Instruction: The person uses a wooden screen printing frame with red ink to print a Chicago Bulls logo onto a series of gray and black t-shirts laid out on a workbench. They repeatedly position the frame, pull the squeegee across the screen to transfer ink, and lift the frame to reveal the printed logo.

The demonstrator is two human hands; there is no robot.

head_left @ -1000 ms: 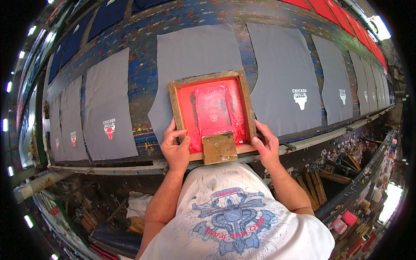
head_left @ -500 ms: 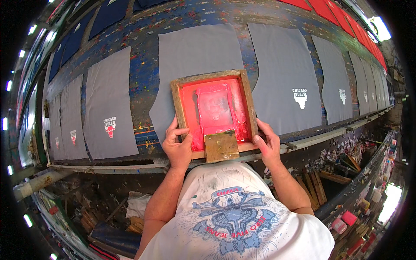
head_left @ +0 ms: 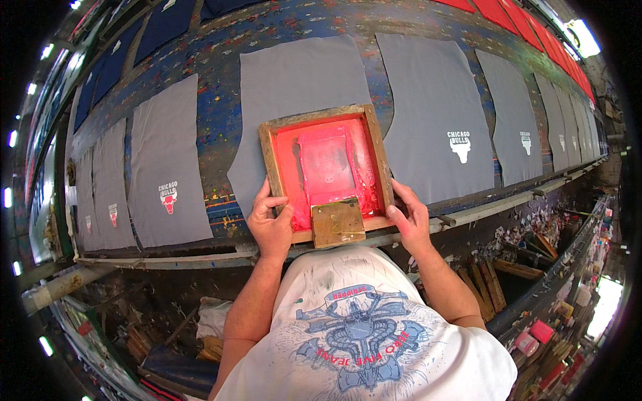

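Note:
A wooden-framed printing screen [head_left: 383,157] with red ink over its mesh is between my hands, over the lower part of a grey fabric piece [head_left: 301,77]. My left hand [head_left: 271,220] grips the frame's near left corner, thumb and fingers around the wood. On the near right corner, my right hand [head_left: 409,217] holds the frame the same way. A small wooden squeegee [head_left: 338,222] rests at the near end of the screen, its block overlapping the near rail. The cloth right under the frame is hidden.
Grey pieces with red and white bull prints [head_left: 167,150] lie to the left; a grey piece with a white print [head_left: 431,113] and several more lie right. A metal rail [head_left: 481,210] runs along the near edge. Navy [head_left: 167,27] and red fabrics [head_left: 521,27] lie far off.
The view has shifted slightly, so the frame and hands appear a little further left. My grip on the frame looks the same.

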